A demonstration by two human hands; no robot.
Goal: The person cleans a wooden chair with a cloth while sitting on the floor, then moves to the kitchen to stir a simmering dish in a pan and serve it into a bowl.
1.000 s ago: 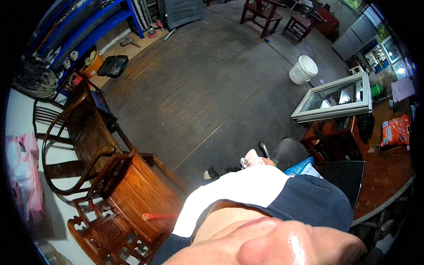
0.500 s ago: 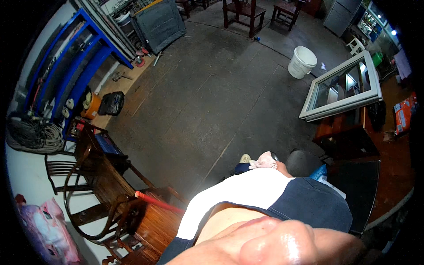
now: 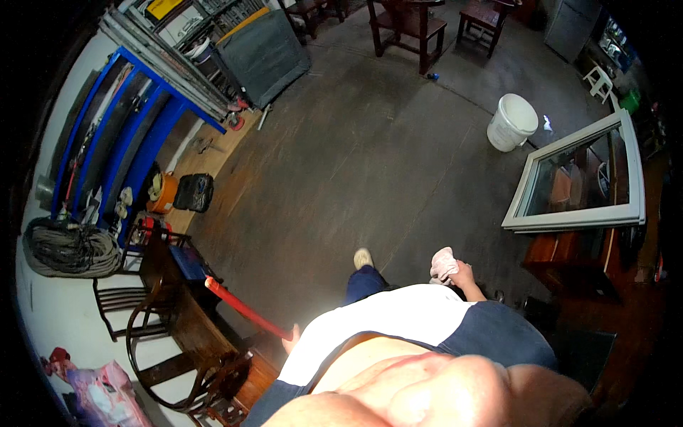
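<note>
while i look down through the head camera, the left hand (image 3: 291,339) shows at the edge of the white shirt (image 3: 398,313), its fingers clasped round the near end of a red stick (image 3: 245,307). i see the stick slant away up and to the left, its far tip in front of the wooden chair (image 3: 186,341). part of that hand is hidden behind the shirt, so i cannot make out every finger.

on the other side, the right hand (image 3: 464,276) has its fingers bunched on a pale pink cloth (image 3: 444,265), which sits crumpled at the front of the fist, above the dark floor (image 3: 327,178). between the two hands i see a blue trouser leg (image 3: 365,283) and a light shoe (image 3: 363,257).

to the right, a white-framed window (image 3: 578,178) lies tilted over a brown wooden cabinet (image 3: 569,265), with a white bucket (image 3: 512,122) on the floor just beyond it. to the left, i have a blue shelf (image 3: 153,135) by the wall, a black case (image 3: 193,192) beside an orange bucket (image 3: 164,194), and a coil of cable (image 3: 71,248).
</note>
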